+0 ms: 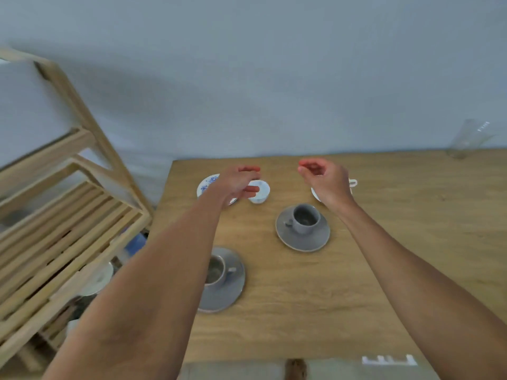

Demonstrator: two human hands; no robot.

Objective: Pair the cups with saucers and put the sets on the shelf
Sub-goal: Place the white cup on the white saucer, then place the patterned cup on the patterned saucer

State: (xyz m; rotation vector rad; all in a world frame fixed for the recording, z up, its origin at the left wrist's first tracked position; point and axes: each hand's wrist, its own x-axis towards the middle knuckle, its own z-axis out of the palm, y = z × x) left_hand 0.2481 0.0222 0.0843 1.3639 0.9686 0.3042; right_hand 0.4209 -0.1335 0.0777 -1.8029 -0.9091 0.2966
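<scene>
Two grey cups sit on grey saucers: one set (303,229) mid-table, another (222,279) near the left edge, partly behind my left forearm. A blue-and-white saucer (206,183) lies at the far left, with a small white cup (259,191) just right of it on the table. My left hand (236,183) hovers over the saucer, fingers apart beside that cup, holding nothing. My right hand (326,182) hangs with fingers curled loosely, empty, above a white cup and saucer (352,184) that it mostly hides.
A slatted wooden shelf (68,215) stands left of the wooden table (384,256); a white dish (96,279) lies on a lower level. A clear glass (466,141) stands at the table's far right by the wall.
</scene>
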